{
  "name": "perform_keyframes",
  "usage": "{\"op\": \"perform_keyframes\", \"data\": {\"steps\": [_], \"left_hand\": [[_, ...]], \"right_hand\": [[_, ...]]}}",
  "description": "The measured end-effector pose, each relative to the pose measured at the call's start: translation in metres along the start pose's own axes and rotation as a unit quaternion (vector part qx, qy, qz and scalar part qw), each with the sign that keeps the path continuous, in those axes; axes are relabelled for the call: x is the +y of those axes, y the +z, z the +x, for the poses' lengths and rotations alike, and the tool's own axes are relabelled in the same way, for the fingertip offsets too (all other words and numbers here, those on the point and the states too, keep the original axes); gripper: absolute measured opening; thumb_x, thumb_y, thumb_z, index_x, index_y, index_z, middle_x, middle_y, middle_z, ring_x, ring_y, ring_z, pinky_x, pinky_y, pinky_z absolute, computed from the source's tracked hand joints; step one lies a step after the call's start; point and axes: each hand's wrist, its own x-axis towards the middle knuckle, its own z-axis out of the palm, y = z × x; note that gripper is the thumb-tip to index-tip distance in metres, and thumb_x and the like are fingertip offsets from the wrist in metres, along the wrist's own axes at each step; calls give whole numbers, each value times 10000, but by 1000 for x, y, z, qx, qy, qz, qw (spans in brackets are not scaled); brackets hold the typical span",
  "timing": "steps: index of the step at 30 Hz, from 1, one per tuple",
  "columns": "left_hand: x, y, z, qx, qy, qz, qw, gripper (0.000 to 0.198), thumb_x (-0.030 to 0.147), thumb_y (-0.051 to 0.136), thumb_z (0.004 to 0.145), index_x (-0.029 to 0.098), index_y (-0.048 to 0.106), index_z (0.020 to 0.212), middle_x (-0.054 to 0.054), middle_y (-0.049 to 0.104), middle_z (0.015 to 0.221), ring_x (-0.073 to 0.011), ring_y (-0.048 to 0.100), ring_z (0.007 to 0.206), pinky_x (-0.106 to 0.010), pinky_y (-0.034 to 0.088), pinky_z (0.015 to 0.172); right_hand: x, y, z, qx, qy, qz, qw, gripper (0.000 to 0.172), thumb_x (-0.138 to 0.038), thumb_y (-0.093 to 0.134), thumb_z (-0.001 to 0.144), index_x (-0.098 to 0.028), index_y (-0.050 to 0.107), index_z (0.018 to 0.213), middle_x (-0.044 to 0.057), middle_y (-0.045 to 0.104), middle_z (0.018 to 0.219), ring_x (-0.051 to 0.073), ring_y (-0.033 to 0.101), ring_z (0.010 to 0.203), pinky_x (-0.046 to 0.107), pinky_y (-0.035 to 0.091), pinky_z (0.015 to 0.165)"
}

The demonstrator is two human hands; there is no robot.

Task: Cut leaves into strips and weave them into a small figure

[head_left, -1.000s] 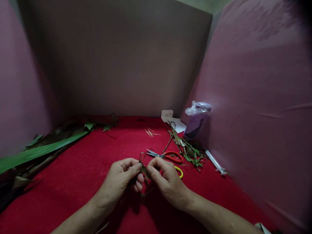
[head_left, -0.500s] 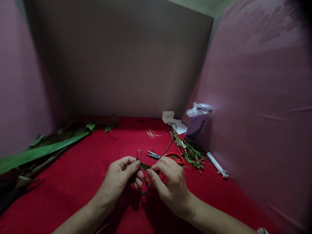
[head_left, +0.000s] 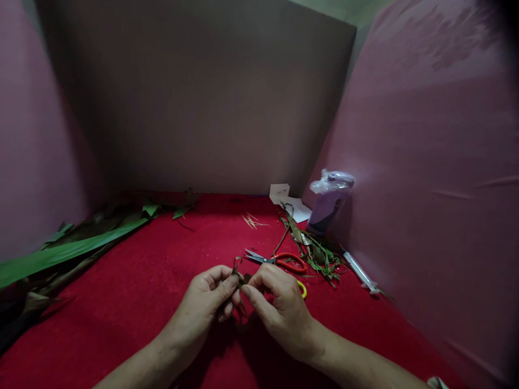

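Between my hands is a thin brownish-green leaf strip [head_left: 237, 263], bent into a small loop that stands up above my left fingertips. My left hand [head_left: 213, 297] pinches it between thumb and fingers. The thumb and forefinger of my right hand [head_left: 279, 305] close on the strip's other part, close beside the left fingertips. Part of the strip hangs below and is mostly hidden by my fingers. Just beyond my right hand lie red-handled scissors [head_left: 290, 262], blades pointing left. A yellow ring-shaped handle [head_left: 302, 289] peeks out beside the right hand, the rest of it covered.
Several toothpicks [head_left: 253, 221] lie farther back on the red cloth [head_left: 133, 302]. To the right are green leaf scraps [head_left: 324, 259], a syringe [head_left: 360, 273], a purple bottle [head_left: 328, 208] and white paper [head_left: 298, 209]. Long green leaves [head_left: 81, 249] line the left side.
My hands have come closer together, the left shifting slightly right and the right slightly left. The strip between them shows less, and the yellow handle has come into view.
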Motion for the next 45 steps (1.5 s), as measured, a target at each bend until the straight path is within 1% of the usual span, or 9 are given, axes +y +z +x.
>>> {"op": "perform_keyframes", "data": {"steps": [10,14,18,21,26,33,40,43,45], "left_hand": [[-1,4,-1,30,0,-19,999,242,320,612,772,138,518,644,48,487,507,-31,346,390,-161,255,385],[2,1,-1,23,-9,-12,1000,254,322,601,780,136,512,631,49,481,493,-28,340,377,-161,236,375],[3,-2,-1,17,5,-13,1000,232,328,589,793,139,526,674,40,514,534,-31,358,393,-161,247,380],[3,-1,-1,8,3,-9,1000,221,331,584,799,140,534,700,34,531,557,-34,377,412,-159,260,389],[3,2,-1,6,0,5,1000,222,327,588,794,138,528,695,33,531,569,-36,384,428,-157,267,395],[1,2,-3,7,-4,16,1000,225,339,586,793,142,524,705,34,530,568,-40,398,437,-158,281,404],[2,5,-4,5,-15,23,1000,245,364,582,791,145,523,696,25,558,565,-42,424,417,-158,309,401],[4,6,-5,6,-20,27,999,256,373,578,793,151,514,684,43,522,506,-42,408,401,-157,308,399],[5,7,-6,6,-21,30,999,260,381,576,792,155,509,682,55,496,482,-41,395,391,-157,302,396]], "right_hand": [[2,1,-2,-13,-4,5,1000,187,-194,526,842,-169,514,658,-2,525,653,126,472,646,264,325,634],[1,-1,-2,-20,-1,9,1000,197,-218,504,863,-174,514,672,-4,517,656,129,469,650,268,325,640],[-1,-4,1,4,16,22,1000,128,-192,448,886,-176,517,780,22,537,783,148,482,752,281,345,700],[-1,-5,3,-10,12,38,999,57,-151,481,855,-175,531,842,33,554,856,162,488,834,295,352,767],[1,-3,3,-32,15,33,999,114,-153,509,842,-175,519,730,16,549,768,156,486,780,299,350,755],[3,-2,3,-25,4,39,999,104,-150,542,821,-178,518,723,11,561,775,152,490,783,301,346,767],[1,-1,2,-51,26,52,997,118,-135,479,833,-176,504,726,5,542,707,136,489,690,270,364,680],[0,-2,2,-77,28,80,993,103,-145,464,846,-177,492,751,-11,533,684,113,486,637,245,369,637],[0,-2,2,-79,29,92,992,122,-155,469,847,-179,470,727,-18,514,678,105,474,629,236,367,627]]}}
